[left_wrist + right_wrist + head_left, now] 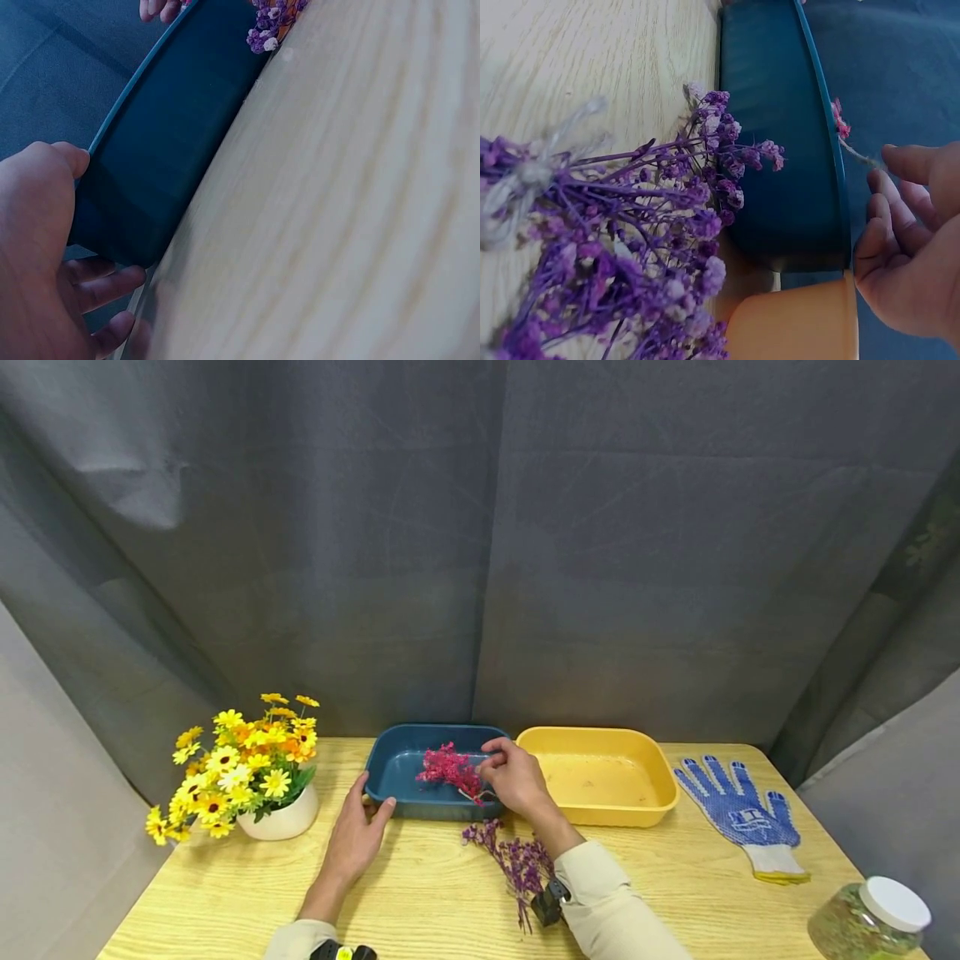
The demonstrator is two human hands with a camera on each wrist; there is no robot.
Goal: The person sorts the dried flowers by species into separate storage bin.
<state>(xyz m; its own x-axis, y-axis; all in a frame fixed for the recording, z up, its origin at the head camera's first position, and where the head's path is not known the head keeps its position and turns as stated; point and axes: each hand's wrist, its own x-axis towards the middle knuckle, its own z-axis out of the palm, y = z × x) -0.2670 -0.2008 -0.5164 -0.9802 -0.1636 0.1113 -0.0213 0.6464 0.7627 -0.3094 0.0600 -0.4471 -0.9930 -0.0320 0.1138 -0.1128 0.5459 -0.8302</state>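
At the front left corner of a dark blue tray (442, 810), my left hand (356, 835) grips it, thumb at the front rim and fingers round the left side. A bunch of pink dried flowers (447, 767) lies inside that tray. My right hand (517, 781) is over the tray's right end. Between its thumb and index finger it pinches a thin string (857, 156) that runs from the pink flowers. Below the right wrist, a bunch of purple dried flowers (521, 864) rests on the table, tied with pale string (532, 176).
A yellow tray (600, 816) stands right beside the blue one. Yellow artificial flowers (240, 764) in a white pot (281, 818) stand at left. At right lie a blue and white glove (742, 814) and a white-lidded jar (862, 918). A grey curtain (480, 568) hangs behind the table.
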